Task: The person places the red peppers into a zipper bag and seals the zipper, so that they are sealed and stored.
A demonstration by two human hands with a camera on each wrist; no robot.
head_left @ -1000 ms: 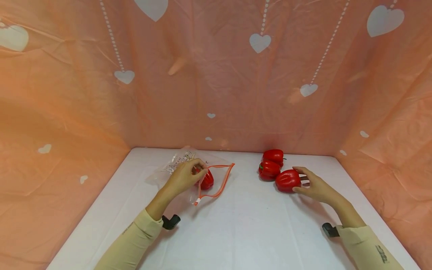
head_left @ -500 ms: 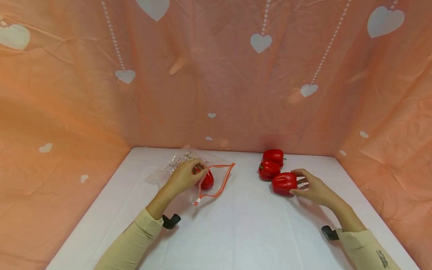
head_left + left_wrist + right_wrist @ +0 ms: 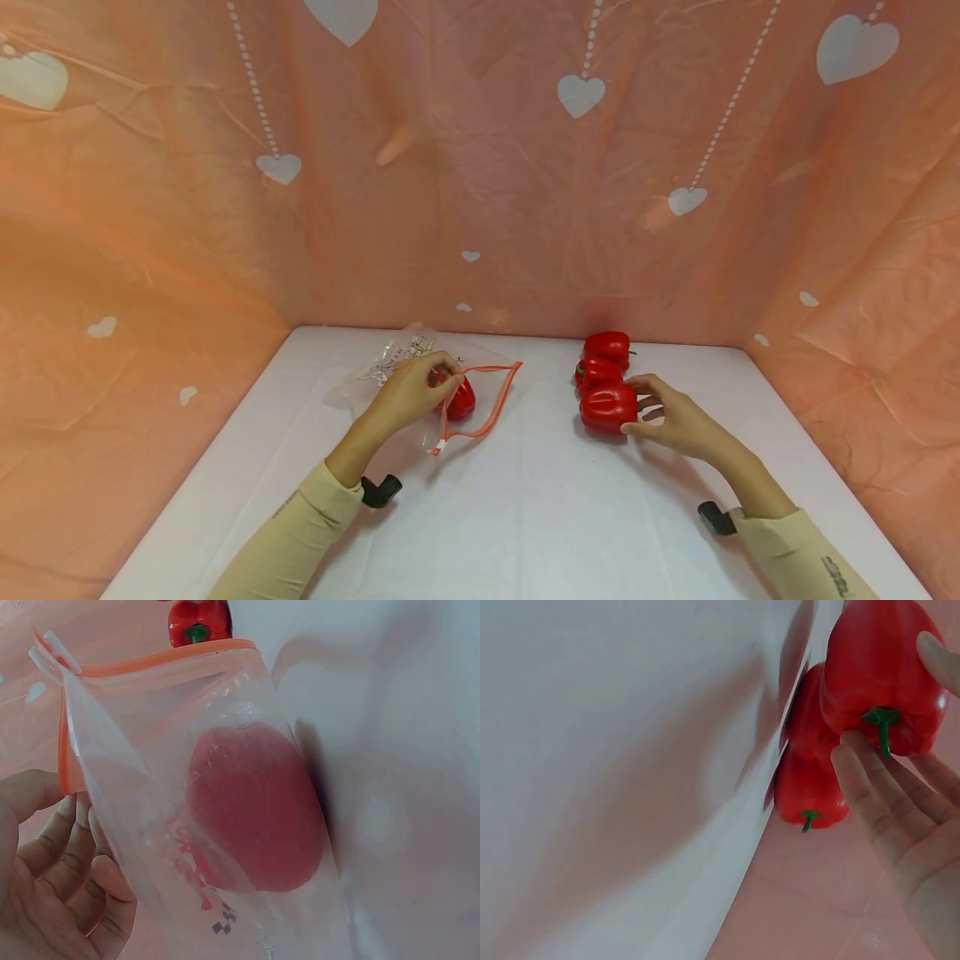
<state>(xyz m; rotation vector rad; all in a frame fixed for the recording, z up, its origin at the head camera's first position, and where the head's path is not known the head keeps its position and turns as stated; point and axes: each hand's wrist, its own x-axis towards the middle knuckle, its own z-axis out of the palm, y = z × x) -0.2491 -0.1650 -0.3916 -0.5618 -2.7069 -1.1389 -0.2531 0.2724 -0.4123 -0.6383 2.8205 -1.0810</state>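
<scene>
In the head view my left hand (image 3: 412,392) pinches the orange zip rim (image 3: 501,401) of a clear plastic zip bag lying on its side, its mouth facing right. Inside the bag is one red bell pepper (image 3: 255,810). On the right, my right hand (image 3: 675,423) holds another red bell pepper (image 3: 607,408) between thumb and fingers, near its green stem (image 3: 882,718). It seems slightly off the table, though the gap is hard to judge. Just behind it are two more red bell peppers, one nearer (image 3: 598,372) and one farther back (image 3: 607,344).
A white cloth (image 3: 525,517) covers the table. Orange-pink sheeting (image 3: 480,192) with white hearts walls in the back and both sides. A dark wrist-worn device (image 3: 381,492) shows beside the left cuff, and another dark device (image 3: 716,518) at the right cuff.
My right hand has carried its bell pepper left and slightly nearer, so that it now partly covers the nearer pepper behind. My left hand and the bag have stayed in place.
</scene>
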